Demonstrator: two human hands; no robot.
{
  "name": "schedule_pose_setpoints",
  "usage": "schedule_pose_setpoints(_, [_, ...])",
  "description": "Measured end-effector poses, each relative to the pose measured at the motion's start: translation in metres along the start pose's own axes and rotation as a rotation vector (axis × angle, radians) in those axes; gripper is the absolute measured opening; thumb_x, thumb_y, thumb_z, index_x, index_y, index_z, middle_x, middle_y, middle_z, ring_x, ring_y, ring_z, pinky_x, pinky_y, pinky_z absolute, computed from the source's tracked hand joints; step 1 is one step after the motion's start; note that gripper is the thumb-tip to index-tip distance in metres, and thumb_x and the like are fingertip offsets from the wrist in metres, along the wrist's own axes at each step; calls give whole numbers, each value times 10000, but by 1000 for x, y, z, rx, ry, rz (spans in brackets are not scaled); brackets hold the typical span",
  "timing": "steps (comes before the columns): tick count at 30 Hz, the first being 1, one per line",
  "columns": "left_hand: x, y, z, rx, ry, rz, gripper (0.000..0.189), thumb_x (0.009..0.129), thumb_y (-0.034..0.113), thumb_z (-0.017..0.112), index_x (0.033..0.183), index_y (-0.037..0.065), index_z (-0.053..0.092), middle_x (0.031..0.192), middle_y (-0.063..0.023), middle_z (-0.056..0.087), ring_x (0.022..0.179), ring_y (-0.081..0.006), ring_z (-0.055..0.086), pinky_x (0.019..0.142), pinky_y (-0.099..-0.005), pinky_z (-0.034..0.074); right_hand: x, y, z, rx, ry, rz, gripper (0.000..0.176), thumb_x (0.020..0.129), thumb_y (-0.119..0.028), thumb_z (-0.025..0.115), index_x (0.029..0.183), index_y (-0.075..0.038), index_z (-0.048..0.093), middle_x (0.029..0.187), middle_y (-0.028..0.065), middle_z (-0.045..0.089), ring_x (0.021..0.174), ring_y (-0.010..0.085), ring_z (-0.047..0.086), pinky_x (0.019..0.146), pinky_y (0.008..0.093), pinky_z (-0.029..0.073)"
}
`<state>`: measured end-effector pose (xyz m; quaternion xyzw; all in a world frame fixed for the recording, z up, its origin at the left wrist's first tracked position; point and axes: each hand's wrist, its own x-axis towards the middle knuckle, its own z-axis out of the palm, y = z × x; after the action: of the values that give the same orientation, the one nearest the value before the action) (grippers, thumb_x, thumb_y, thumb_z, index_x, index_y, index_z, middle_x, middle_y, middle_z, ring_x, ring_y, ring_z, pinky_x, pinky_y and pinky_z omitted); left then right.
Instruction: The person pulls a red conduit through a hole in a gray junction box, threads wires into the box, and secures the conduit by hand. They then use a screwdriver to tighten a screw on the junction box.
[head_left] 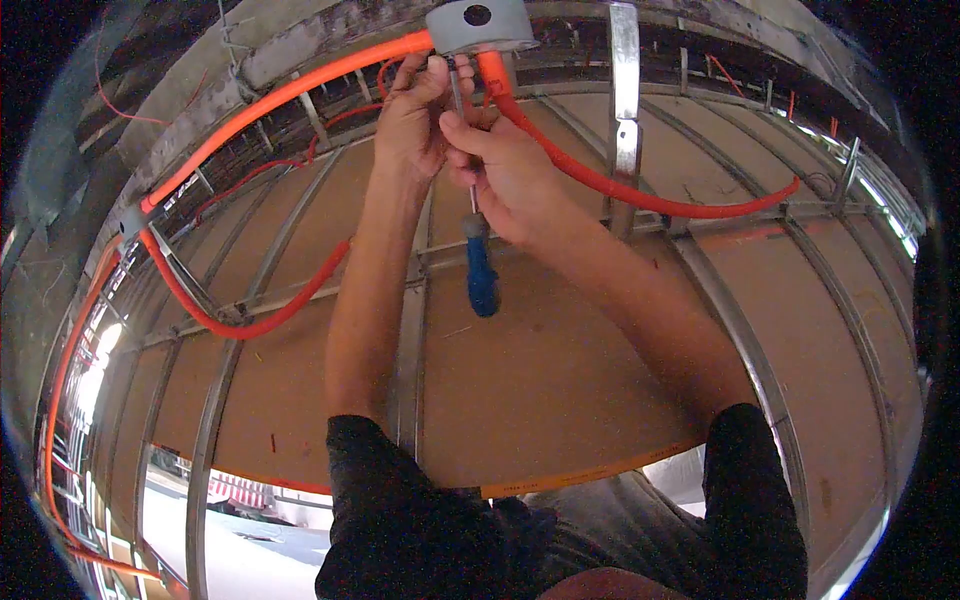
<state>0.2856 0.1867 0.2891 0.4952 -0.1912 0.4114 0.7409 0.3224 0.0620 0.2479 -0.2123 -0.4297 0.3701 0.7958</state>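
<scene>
A screwdriver with a blue handle hangs handle-down, its metal shaft pointing up. My right hand is closed round the shaft above the handle. Just left of it, my left hand is raised with fingers pinched near the shaft's upper end; what they hold is too small to make out. Right above both hands is a round grey junction box with a dark hole. A straight orange conduit meets its left side, and a corrugated orange conduit leaves from below it.
Metal framing studs and ribs cross brown boards behind my arms. A second grey box at the left joins more orange conduit, including a loose curved piece. Dark beams run along the top.
</scene>
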Motion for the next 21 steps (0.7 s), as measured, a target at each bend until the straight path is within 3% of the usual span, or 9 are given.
schedule_pose_setpoints(7, [-1,3,-3,-6,-52,-48,335,897,102,663,1180,42,495,989,-126,660,844,-213,655,718,-323,574,-3,-3,8,-22,110,-11,184,958,-212,600,1015,-38,584,808,3,561,673,90,538,567,218,422])
schedule_pose_setpoints(10, [-3,2,1,167,33,-17,231,944,207,616,1130,109,522,1034,-53,628,921,-161,605,674,-285,559,-7,-6,12,-17,161,32,210,966,-234,586,1034,-36,592,811,4,565,669,88,530,565,224,418])
schedule_pose_setpoints(13, [-1,2,-2,142,7,-47,236,944,210,617,1134,110,520,1048,-59,625,924,-165,607,701,-306,564,-5,-3,8,-7,135,44,210,967,-245,584,1021,-43,594,816,0,566,668,85,522,562,231,414])
schedule_pose_setpoints(16, [0,1,-1,139,-23,-19,241,943,211,618,1140,110,522,1046,-60,625,904,-155,614,643,-272,562,-1,-2,4,40,73,33,194,962,-227,592,1008,-38,595,821,1,567,665,79,514,548,224,400])
schedule_pose_setpoints(18, [0,1,0,-1,21,-12,362,893,93,665,1195,47,471,987,-131,665,845,-216,655,716,-346,575,4,0,-2,34,36,34,184,960,-213,596,998,-34,595,819,4,568,674,83,519,547,220,401])
schedule_pose_setpoints(21, [-1,2,1,17,37,-33,341,898,94,658,1185,45,480,985,-131,666,848,-212,653,720,-341,573,4,0,-1,61,13,23,171,956,-192,600,985,-23,597,813,12,570,683,93,529,546,215,405])
